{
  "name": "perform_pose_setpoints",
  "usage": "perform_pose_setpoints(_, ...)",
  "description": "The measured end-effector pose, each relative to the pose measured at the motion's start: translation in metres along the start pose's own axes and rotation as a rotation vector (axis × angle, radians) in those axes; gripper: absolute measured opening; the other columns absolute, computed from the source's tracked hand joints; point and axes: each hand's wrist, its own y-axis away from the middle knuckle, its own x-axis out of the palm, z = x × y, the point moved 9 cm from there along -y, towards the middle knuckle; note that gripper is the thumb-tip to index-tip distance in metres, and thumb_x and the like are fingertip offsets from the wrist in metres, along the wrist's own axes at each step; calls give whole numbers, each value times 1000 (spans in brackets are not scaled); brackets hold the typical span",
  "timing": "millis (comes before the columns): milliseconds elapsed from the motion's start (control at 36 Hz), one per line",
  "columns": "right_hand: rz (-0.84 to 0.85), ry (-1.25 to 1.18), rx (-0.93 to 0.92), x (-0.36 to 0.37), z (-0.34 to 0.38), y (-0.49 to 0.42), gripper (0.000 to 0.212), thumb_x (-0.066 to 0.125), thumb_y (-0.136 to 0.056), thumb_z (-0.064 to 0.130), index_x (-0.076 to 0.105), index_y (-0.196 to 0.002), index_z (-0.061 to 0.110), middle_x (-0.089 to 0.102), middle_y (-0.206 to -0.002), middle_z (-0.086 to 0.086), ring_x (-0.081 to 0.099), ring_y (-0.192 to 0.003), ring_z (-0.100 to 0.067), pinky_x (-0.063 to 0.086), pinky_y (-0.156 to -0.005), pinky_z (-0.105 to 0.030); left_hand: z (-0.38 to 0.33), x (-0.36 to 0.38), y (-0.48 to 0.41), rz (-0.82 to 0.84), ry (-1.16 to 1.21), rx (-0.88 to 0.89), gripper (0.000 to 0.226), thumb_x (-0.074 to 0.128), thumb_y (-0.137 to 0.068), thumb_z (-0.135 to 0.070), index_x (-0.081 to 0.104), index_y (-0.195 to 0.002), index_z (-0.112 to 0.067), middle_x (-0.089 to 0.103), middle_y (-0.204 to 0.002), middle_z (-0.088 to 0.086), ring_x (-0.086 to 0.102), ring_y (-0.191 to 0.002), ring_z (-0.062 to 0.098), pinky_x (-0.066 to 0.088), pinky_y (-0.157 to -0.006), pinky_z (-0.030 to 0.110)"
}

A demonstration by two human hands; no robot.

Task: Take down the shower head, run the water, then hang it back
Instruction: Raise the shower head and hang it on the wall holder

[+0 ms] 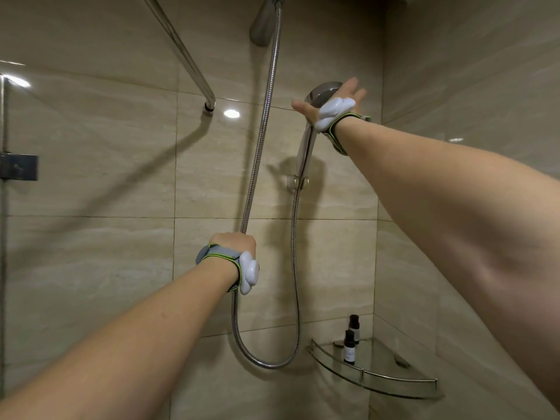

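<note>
The chrome hand shower head (319, 91) sits high on the tiled wall, its handle (304, 150) slotted in the wall bracket (298, 181). My right hand (348, 90) lies against the head with thumb and fingers spread, not closed around it. A metal hose (266, 101) drops from the top, loops low and rises to the handle. My left hand (235, 242) is closed around that hose at mid height, to the lower left of the bracket. Both wrists wear grey straps with white devices. No water is visible.
A fixed overhead shower (263, 22) hangs at the top centre. A chrome rail (188, 56) slants from the upper left into the wall. A glass corner shelf (378, 381) at the lower right holds two small dark bottles (349, 347). A glass door hinge (18, 166) is at the left edge.
</note>
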Motion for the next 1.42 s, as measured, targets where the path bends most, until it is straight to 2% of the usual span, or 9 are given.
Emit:
perform_pose_setpoints(56,13,32,-41,0,3,-1,82,42,-98,61,4,-158,19,-5,-160,-28,-1,-147,-50,10,-119,-51,-4,3,-1,-3,-4,12,23,60,-70,-12,42,-55,-16,40,-53,0,34,-46,15,35,-60,25)
perform_pose_setpoints(111,15,149,-84,-3,7,0,103,54,-89,68,3,-157,9,2,-158,-32,9,-145,-50,16,-118,-51,-8,3,-2,-25,-5,24,18,62,-65,-13,46,-57,-15,42,-53,0,36,-47,15,38,-61,26)
perform_pose_setpoints(194,90,309,-118,-2,6,6,83,35,-98,66,1,-157,20,-8,-160,-29,-7,-147,-48,2,-120,-49,-12,5,-2,-26,3,41,13,62,-61,-15,49,-59,-16,42,-51,0,35,-46,15,38,-60,25)
perform_pose_setpoints(278,82,237,-90,-4,2,9,102,41,-92,72,-9,-156,10,-11,-161,-25,-6,-148,-44,4,-121,-47,-15,7,-4,-29,23,51,15,61,-56,-15,47,-55,-17,39,-49,0,34,-47,16,37,-59,26)
perform_pose_setpoints(361,21,-72,10,0,-17,10,120,59,-78,77,-3,-156,10,-1,-161,-14,17,-148,-34,25,-114,-41,-18,8,-2,-16,32,59,21,61,-56,-15,41,-50,-16,35,-46,0,29,-45,15,32,-57,22)
perform_pose_setpoints(528,-195,-208,-47,-4,-16,23,101,75,-67,71,29,-135,12,28,-135,-9,56,-113,-36,51,-89,-41,-23,14,-3,-17,43,51,24,61,-59,-16,40,-50,-16,36,-49,-1,30,-46,14,32,-58,22)
perform_pose_setpoints(694,-121,-207,8,-1,-6,20,99,77,-73,60,23,-142,13,23,-140,-11,53,-105,-28,38,-75,-30,-24,12,-3,-45,47,64,25,61,-63,-16,40,-51,-17,38,-49,0,31,-44,15,27,-50,16)
perform_pose_setpoints(861,-74,-162,27,0,0,18,102,75,-78,57,14,-149,14,15,-149,-14,50,-121,-31,34,-75,-28,-18,13,-3,-54,10,79,21,64,-59,-20,44,-54,-17,36,-48,0,30,-44,14,24,-47,16)
perform_pose_setpoints(1417,-74,-349,101,7,-22,28,109,71,-72,70,18,-150,16,27,-146,-8,49,-126,-32,42,-97,-38,-8,10,7,-41,-3,44,26,59,-71,-22,40,-54,-18,40,-50,-1,33,-43,17,27,-48,17)
